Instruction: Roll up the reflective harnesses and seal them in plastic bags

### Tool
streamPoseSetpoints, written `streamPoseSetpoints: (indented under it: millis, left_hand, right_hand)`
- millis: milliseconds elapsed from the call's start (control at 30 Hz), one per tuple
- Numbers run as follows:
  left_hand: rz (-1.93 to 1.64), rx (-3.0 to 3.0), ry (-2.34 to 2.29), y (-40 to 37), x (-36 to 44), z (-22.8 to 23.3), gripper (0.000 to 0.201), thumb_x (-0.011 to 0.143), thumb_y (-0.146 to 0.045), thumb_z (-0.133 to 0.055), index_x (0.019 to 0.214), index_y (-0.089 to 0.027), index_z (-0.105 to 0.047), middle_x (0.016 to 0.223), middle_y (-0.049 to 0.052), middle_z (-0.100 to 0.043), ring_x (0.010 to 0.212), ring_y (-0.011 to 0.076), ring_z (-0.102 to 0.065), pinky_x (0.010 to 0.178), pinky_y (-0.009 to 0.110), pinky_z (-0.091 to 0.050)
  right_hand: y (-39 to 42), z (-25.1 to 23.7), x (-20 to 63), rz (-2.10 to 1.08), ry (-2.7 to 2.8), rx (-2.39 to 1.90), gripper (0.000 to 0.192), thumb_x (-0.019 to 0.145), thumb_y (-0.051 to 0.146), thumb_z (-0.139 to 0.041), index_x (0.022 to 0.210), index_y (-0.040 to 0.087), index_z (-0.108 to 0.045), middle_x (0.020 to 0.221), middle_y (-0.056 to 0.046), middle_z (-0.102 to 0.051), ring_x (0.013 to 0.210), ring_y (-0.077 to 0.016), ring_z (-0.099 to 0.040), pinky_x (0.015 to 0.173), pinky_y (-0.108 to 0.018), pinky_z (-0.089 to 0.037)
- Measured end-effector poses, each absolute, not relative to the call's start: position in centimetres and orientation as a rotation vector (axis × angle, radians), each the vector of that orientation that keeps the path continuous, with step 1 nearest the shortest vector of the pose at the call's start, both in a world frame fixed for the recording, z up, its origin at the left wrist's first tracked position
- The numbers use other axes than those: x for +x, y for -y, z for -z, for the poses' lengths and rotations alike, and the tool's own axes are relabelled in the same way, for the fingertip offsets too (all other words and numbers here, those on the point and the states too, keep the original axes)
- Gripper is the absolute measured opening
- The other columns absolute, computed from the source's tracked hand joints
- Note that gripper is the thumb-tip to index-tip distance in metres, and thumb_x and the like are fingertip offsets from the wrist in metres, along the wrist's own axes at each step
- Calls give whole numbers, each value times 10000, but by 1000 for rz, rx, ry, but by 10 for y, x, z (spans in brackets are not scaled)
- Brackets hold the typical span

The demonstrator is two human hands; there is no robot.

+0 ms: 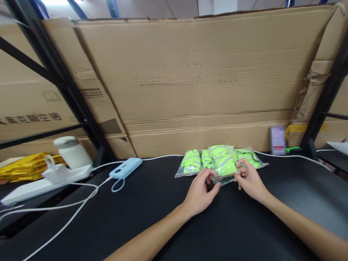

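Note:
A clear plastic bag of folded neon-yellow fabric with grey reflective strips (224,163) lies between my hands, its near edge tilted toward me. My left hand (199,190) has its curled fingers and thumb at the bag's left near corner. Opposite it, my right hand (251,181) pinches the right near edge between thumb and fingers. Similar bags sit close behind and beside it: a left bag (191,161), a partly covered middle one (206,158), and a right bag (248,156) partly hidden by my right hand.
Cardboard (195,79) walls off the back of the black table (163,206). A light-blue power bank (126,168) with white cables lies left. Farther left are a power strip (49,185), a white bottle (73,152) and yellow packets (27,166). A phone-like object (277,139) leans at back right.

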State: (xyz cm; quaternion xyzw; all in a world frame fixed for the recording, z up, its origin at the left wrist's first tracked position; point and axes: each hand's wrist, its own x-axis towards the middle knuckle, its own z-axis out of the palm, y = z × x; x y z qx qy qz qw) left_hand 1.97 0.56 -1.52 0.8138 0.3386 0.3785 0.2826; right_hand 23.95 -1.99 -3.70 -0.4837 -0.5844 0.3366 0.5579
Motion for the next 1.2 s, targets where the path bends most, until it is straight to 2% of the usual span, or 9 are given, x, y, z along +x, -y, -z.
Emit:
streamPoseSetpoints:
  millis: [133,233,367,500,667,900,1067,1200]
  left_hand:
    - [-1018,2195,-899,-7,20,17,90,874,-187,-570,959,-213,-580,872,6,-528,756,149,-521,596,226,-430]
    - [-1012,2238,-844,-8,20,18,122,830,-108,-542,896,-209,-561,871,1,-521,757,143,-509,612,223,-425]
    - [-995,2274,-811,-7,21,17,150,797,-67,-533,854,-206,-542,869,-4,-527,769,142,-510,634,226,-424]
    - [-976,2290,-818,-4,20,15,144,853,-106,-535,943,-209,-581,872,0,-530,775,148,-522,651,237,-432]
    - [-889,2353,-745,-6,18,15,325,906,-131,-510,1157,-251,-677,932,16,-513,770,142,-530,682,251,-446]
    - [-869,2381,-742,-6,18,17,419,942,-173,-494,1290,-316,-679,964,36,-504,833,161,-540,676,247,-456]
    - [-942,2219,-831,-9,20,18,321,931,-261,-541,1159,-267,-766,905,42,-554,726,146,-538,606,239,-433]
    - [-1003,2041,-959,-13,21,18,270,903,-308,-577,1000,-240,-820,832,48,-679,658,152,-575,580,249,-422]
  right_hand:
    - [19,40,240,-754,1407,-1157,194,788,206,-557,807,257,-371,592,104,-465,420,-85,-442,381,-184,-359]
    - [19,40,241,-687,1437,-1172,235,742,155,-571,709,242,-355,583,94,-399,471,-79,-396,442,-195,-304]
    - [19,39,242,-632,1449,-1188,250,718,133,-575,683,239,-352,582,87,-371,527,-95,-385,502,-220,-278]
    - [19,40,241,-651,1451,-1179,212,744,154,-552,716,245,-363,588,90,-382,516,-98,-373,504,-228,-269]
    - [20,39,238,-673,1454,-1161,224,706,131,-561,722,243,-368,618,92,-380,547,-96,-359,525,-225,-280]
    - [17,42,241,-726,1410,-1169,234,708,165,-584,702,244,-364,570,97,-418,504,-90,-399,493,-215,-276]
    - [15,44,242,-809,1373,-1170,238,719,197,-584,717,251,-352,551,90,-490,449,-93,-475,424,-194,-317]
    - [17,42,241,-855,1375,-1163,246,751,214,-602,750,254,-359,574,79,-526,466,-116,-546,385,-187,-377]
